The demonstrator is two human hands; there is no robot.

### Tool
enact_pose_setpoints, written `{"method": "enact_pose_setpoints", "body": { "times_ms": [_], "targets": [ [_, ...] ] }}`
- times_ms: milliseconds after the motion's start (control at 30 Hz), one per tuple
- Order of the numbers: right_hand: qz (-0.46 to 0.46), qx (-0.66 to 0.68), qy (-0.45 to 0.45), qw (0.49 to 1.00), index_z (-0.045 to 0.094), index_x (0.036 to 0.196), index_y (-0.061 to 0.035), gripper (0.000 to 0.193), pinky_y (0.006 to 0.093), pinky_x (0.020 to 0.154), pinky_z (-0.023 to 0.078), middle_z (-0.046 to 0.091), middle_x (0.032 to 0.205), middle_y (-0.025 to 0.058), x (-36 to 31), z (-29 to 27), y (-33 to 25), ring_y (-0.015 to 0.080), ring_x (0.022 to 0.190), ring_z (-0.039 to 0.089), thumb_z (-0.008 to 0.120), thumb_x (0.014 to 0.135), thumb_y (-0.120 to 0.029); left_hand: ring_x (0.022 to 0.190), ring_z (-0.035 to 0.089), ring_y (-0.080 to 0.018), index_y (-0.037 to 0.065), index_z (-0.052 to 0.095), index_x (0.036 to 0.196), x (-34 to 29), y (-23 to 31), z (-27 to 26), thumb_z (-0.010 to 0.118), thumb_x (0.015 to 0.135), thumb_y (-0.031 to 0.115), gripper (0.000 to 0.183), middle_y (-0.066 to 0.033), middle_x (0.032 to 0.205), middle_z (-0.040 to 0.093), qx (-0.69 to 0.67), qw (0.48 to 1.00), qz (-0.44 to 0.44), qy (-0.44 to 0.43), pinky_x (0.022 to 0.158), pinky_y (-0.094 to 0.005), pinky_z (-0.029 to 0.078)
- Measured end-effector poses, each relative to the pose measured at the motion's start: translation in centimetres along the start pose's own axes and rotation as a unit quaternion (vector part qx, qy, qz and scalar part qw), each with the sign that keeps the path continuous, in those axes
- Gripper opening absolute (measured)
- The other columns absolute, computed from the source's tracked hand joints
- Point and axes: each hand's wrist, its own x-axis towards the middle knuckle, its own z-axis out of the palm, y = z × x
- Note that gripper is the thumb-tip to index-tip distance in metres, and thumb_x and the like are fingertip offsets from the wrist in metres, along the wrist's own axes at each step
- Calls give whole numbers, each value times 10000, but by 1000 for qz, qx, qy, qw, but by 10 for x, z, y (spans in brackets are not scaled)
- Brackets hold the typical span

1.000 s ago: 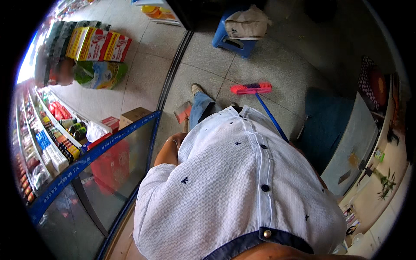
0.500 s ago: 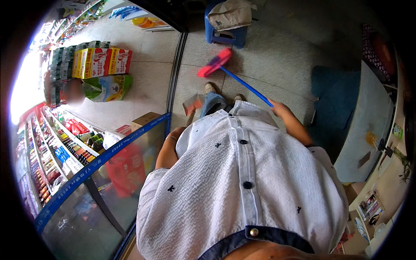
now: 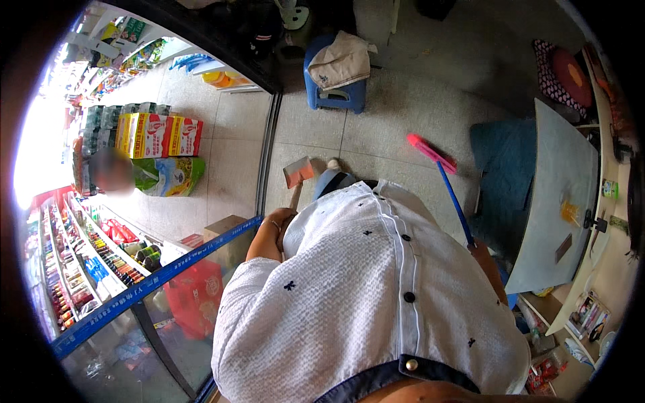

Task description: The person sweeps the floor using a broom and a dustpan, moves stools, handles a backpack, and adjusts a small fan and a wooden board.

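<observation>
My right hand is closed round the blue stick of a broom. Its pink head hangs over the floor to the right of my body. On the left, my left hand grips the pale handle of a small dustpan, whose flat pan is orange and grey. The pan is near my foot, by the sliding door's floor track. Whether the pan touches the floor, I cannot tell. My white shirt hides most of my legs.
A blue plastic stool with a beige cloth stands ahead. To the right are a pale table and a dark blue cover. A glass panel with a blue rail borders my left; stacked cartons and goods shelves lie beyond.
The broom has swung from straight ahead to the right, with my right hand moving right and nearer my body. My left hand still holds the dustpan. My view has shifted a little.
</observation>
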Motion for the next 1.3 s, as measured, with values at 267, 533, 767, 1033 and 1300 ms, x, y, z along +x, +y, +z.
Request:
{"method": "enact_pose_setpoints", "body": {
  "times_ms": [267,533,767,1033,1300],
  "targets": [
    [-71,135,-53,987,466,1107,-68,379,298,395,388,474,602,52,42,-15,-106,140,461,459,534,740,-7,686,599,-226,19,620,904,-6,40,14,622,684,242,314,-110,838,628,105,993,33,31,640,-370,471],
    [-88,-37,-63,993,473,1101,-56,353,327,424,423,488,647,61,101,-80,-239,166,497,464,516,752,-23,684,599,-228,10,615,906,16,80,24,616,694,234,309,-113,832,627,83,996,15,25,634,-371,472],
    [-61,-164,-38,984,398,1204,-117,442,352,490,446,508,715,70,123,-110,-324,170,556,474,510,784,-38,681,599,-230,2,610,908,23,105,20,611,703,227,305,-116,828,627,77,995,15,55,628,-372,472],
    [-73,-205,-93,972,414,1145,-111,370,322,412,384,456,641,56,129,-117,-419,156,486,448,480,788,-38,678,600,-232,-6,605,911,19,100,42,605,713,219,300,-120,823,626,70,995,-2,72,622,-373,473],
    [-34,-192,-85,977,299,1304,-120,564,277,392,377,455,636,46,103,-114,-466,121,473,431,482,775,-50,676,600,-235,-15,599,913,24,110,56,598,723,212,296,-123,818,625,-19,999,-23,31,616,-374,474]
  ]
}}
